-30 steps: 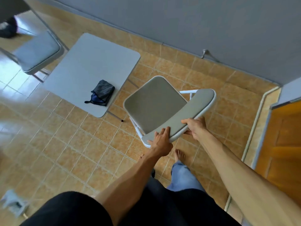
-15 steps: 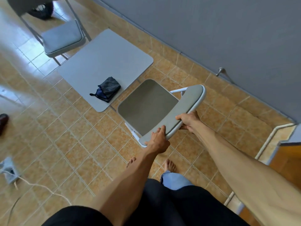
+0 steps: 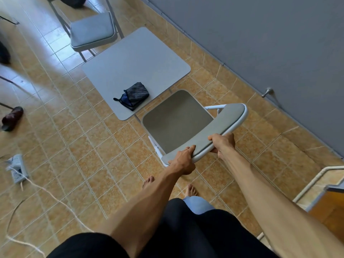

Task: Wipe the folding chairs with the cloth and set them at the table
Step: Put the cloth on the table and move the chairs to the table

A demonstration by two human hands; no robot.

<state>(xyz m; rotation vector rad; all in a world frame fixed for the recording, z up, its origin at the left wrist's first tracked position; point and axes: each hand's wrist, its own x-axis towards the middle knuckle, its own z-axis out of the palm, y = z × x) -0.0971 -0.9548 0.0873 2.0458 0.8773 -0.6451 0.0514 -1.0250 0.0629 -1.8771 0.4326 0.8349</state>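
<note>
While we are gripping the folding chair (image 3: 176,120) by its backrest — left hand (image 3: 183,159) and right hand (image 3: 222,144) both curled round it — its seat is sitting just beside the table (image 3: 134,62), near the cloth (image 3: 133,95); shoving hard, we are risking jolting the table edge

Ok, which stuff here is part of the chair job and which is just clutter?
Job: near chair, gripped by left hand and right hand; far chair; table; cloth on the table.
Clutter: shoe, power strip, cable, doorstop.
</note>
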